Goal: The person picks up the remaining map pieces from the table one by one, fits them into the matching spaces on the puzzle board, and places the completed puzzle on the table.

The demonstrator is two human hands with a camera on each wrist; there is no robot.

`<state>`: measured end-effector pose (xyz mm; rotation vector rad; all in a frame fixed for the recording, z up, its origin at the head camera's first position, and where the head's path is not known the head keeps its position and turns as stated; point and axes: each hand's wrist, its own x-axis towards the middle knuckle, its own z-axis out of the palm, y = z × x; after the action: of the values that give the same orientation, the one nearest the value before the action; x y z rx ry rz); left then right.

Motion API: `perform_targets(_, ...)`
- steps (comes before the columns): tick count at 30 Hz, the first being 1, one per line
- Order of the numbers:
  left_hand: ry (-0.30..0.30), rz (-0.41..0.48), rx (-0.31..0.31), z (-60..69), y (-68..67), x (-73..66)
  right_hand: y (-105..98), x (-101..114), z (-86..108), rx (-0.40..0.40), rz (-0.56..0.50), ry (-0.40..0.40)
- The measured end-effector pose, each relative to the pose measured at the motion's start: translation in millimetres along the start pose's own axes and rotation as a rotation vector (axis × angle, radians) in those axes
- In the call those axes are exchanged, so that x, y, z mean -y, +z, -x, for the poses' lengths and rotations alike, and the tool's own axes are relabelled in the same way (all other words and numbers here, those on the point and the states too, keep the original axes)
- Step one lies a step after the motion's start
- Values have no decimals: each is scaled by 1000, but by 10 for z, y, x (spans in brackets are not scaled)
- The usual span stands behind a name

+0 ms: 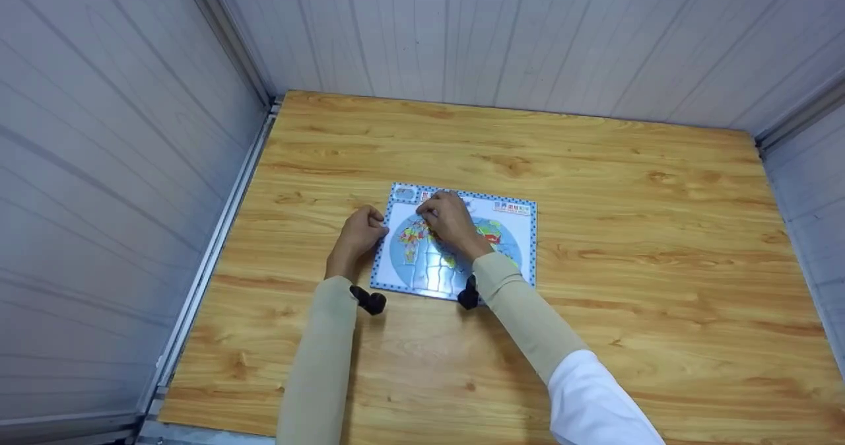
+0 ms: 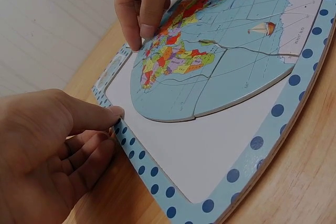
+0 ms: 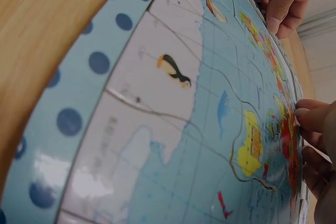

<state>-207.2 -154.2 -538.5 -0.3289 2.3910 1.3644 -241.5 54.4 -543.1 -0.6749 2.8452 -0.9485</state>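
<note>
A flat world-map jigsaw puzzle board (image 1: 530, 224) with a blue dotted border lies on the wooden table. Its oval map pieces (image 2: 226, 66) sit closely fitted on the white ground. At the board's left edge, my left hand (image 1: 360, 234) lays its thumb on the border, other fingers curled beside and partly under the rim. My right hand (image 1: 451, 219) reaches over the map, fingers pointing down at its upper left part. In the left wrist view, those fingertips (image 2: 147, 31) touch the map's edge. No loose piece shows between them.
The wooden table (image 1: 647, 247) extends around the board. Pale panel walls (image 1: 502, 35) stand behind and at both sides. A black device (image 1: 370, 300) sits at the left wrist, and another (image 1: 468, 293) at the right wrist overhangs the board's near edge.
</note>
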Motion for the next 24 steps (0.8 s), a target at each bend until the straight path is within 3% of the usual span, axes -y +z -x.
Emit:
perform_targets(9,-48,14,35,15,-13,-19,11,-18,16,2,50,-33)
perform_targets(19,-60,-5,28,20,-15,-44,19,-64,61,-24,271,-217)
perform_targets(24,-58,-9,24,10,-6,-37,19,-79,67,-29,280,-242)
